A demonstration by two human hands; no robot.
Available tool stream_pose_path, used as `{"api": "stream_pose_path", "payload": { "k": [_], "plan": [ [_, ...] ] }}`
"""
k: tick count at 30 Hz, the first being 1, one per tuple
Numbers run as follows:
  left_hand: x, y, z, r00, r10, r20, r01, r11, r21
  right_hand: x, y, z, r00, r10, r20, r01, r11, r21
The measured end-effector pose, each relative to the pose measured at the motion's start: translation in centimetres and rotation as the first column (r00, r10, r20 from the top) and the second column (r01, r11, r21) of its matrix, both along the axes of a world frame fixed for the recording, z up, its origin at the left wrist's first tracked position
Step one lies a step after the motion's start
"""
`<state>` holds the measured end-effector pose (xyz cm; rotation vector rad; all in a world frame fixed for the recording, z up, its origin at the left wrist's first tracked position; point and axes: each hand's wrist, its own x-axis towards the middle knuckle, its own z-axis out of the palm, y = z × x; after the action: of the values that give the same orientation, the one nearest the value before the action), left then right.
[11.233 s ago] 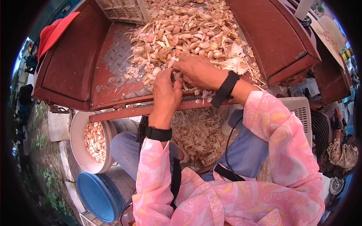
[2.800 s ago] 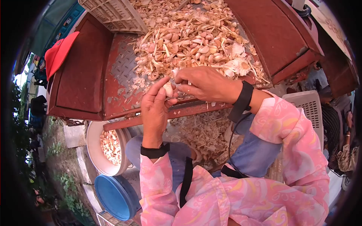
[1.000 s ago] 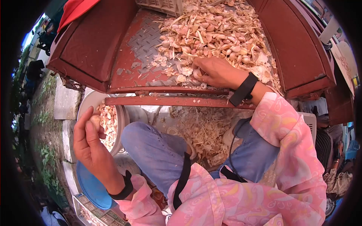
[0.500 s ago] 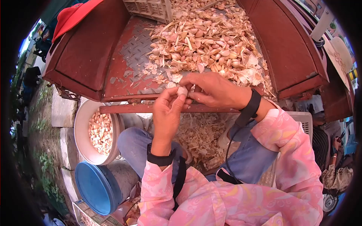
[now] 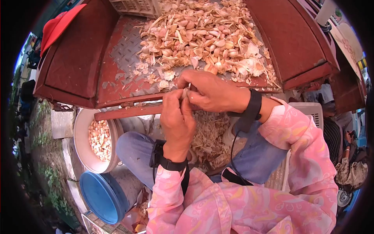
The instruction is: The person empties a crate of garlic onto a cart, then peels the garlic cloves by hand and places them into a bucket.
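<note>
Between my fingertips is a small garlic clove (image 5: 186,93), mostly covered by the fingers. My left hand (image 5: 176,121) pinches it from below with thumb and forefinger. From the right, my right hand (image 5: 218,91) closes its thumb and forefinger on the same clove. Both hands are above the front edge of a red metal truck bed (image 5: 117,84). Just beyond them lies a heap of garlic cloves (image 5: 210,45) mixed with dry skins and stalks. Loose papery skins (image 5: 165,80) lie at the near side of the heap.
A white bucket (image 5: 80,136) with peeled cloves (image 5: 100,140) stands at left, beside a container with a blue lid (image 5: 99,199). Garlic skins (image 5: 210,136) cover the ground between my knees. A plastic crate (image 5: 136,7) and a red cap (image 5: 58,29) are at the back left.
My left hand has turned, and its fingers have closed in tighter with the right fingertips around the clove. The whole view has shifted slightly, with the truck bed now further left.
</note>
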<state>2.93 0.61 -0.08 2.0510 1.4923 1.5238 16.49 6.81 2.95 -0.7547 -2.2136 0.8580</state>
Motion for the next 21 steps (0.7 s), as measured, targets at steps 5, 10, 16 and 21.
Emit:
{"api": "stream_pose_path", "payload": {
  "k": [5, 10, 16, 21],
  "plan": [
    [0.6, -0.4, 0.0, 0.999, 0.026, -0.043, -0.025, 0.999, 0.023, -0.3, 0.1, -1.5, 0.995, -0.072, -0.068, 0.072, 0.997, 0.000],
    [0.0, -0.2, 0.8, 0.455, -0.026, 0.890, 0.421, 0.887, -0.189, 0.3, -0.2, 1.3, 0.980, -0.109, -0.166, -0.015, 0.794, -0.607],
    [-0.2, -0.7, 1.0, 0.407, 0.015, 0.914, 0.505, 0.830, -0.238, 0.7, -0.3, 0.5, 0.953, -0.050, -0.297, -0.126, 0.829, -0.545],
    [-0.3, -0.8, 0.5, 0.239, -0.013, 0.971, 0.533, 0.837, -0.120, 0.9, -0.3, 0.1, 0.891, -0.044, -0.453, -0.277, 0.736, -0.617]
  ]
}}
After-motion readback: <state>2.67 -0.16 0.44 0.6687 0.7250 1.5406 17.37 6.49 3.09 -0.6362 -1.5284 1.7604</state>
